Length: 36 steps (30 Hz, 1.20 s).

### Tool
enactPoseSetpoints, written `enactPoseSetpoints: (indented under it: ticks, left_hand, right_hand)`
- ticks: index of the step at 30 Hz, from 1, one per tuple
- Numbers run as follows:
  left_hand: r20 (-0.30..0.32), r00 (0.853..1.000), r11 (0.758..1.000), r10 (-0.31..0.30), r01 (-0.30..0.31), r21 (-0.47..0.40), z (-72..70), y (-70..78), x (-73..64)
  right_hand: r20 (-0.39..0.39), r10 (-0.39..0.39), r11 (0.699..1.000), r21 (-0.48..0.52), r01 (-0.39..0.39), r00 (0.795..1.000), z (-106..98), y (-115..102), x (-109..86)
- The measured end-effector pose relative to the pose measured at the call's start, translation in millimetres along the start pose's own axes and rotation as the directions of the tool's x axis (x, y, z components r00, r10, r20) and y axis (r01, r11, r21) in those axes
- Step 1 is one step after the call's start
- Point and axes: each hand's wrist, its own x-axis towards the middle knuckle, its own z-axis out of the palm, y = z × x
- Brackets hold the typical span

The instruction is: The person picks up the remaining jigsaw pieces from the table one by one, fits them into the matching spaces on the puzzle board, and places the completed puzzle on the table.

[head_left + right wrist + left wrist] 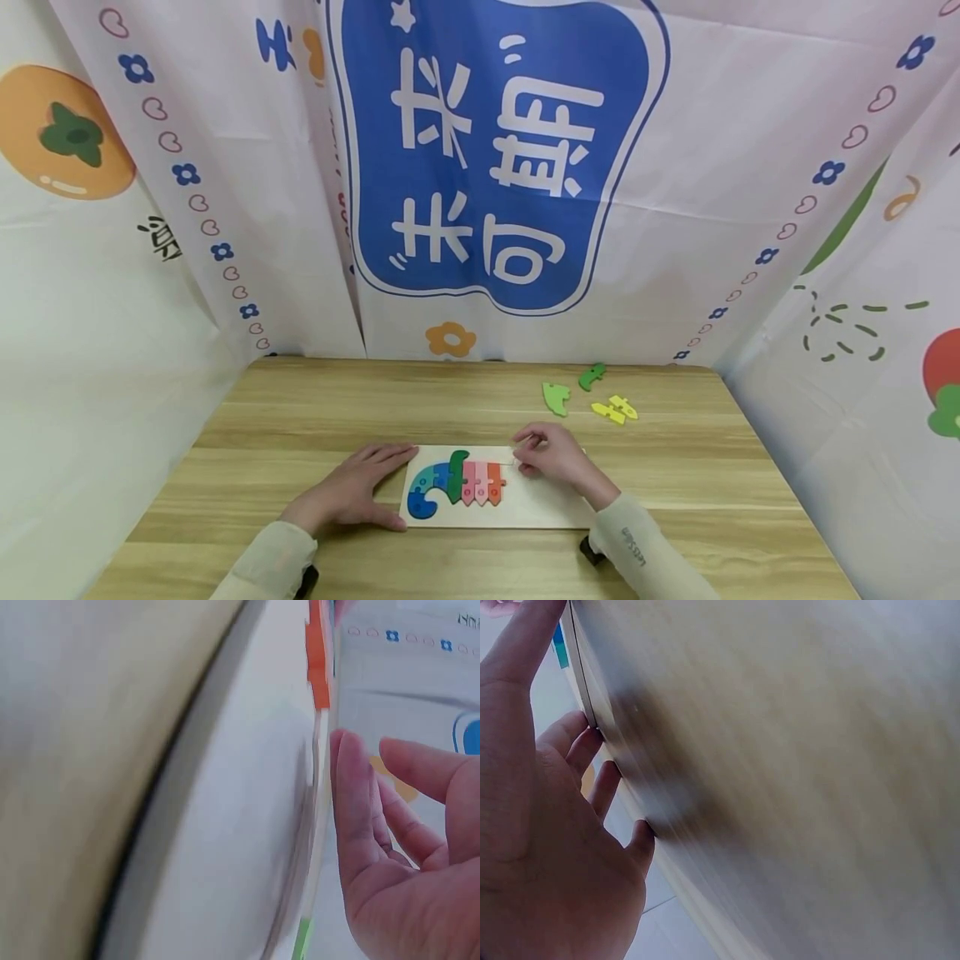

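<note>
Brace the puzzle board (543, 512) with the spread left hand (356, 490); hold the right hand (551, 455), thumb parted, off the orange piece (493, 477).

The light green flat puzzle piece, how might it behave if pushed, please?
The light green flat puzzle piece lies flat on the wood-grain table, so it would probably slide, not roll; its small, thin shape suggests lightness.

At lower centre, the pale cream board (547, 504) carries blue, green, pink and orange puzzle pieces (481, 487); the loose pieces (556, 398) right of centre are green and yellow. The counter (300, 417) shows streaky tan wood grain, and the white curtain (720, 125) above bears a blue panel (480, 150) with white lettering (435, 227), blue flowers (186, 174) and red heart outlines (198, 202).
</note>
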Motion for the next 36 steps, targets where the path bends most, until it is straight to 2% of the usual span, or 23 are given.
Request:
enactPoseSetpoints:
  ticks: [10, 16, 21, 28, 31, 36]
  left_hand:
    - [-0.006, 1.0, 1.0, 0.006, -0.005, 0.011, -0.6, 0.1, -0.1]
    - [-0.008, 1.0, 1.0, 0.008, -0.007, 0.01, -0.3, -0.4, -0.2]
    - [-0.012, 1.0, 1.0, 0.014, -0.014, 0.016, 0.8, -1.5, -0.2]
    - [-0.015, 1.0, 1.0, 0.019, -0.018, 0.014, 0.6, -1.4, 0.2]
    - [-0.014, 1.0, 1.0, 0.022, -0.022, 0.013, -0.1, -0.8, -0.1]
    - [-0.016, 1.0, 1.0, 0.017, -0.017, 0.008, 0.1, -0.6, -0.5]
  right_hand:
    - [-0.169, -0.044, 0.998, -0.056, 0.035, 0.985, -28.0, 6.3, 9.2]
    - [-0.247, -0.007, 0.998, -0.066, -0.01, 0.969, -46.0, 11.7, 12.0]
    - [-0.318, -0.01, 0.992, -0.124, -0.031, 0.948, -69.2, 23.7, 14.6]
    - [-0.437, 0.005, 0.976, -0.194, -0.1, 0.899, -107.2, 42.9, 13.5]
    - [-0.448, 0.025, 0.97, -0.207, -0.131, 0.894, -117.2, 48.7, 10.7]
    - [-0.43, 0.02, 0.946, -0.285, -0.157, 0.902, -122.9, 55.9, 9.7]
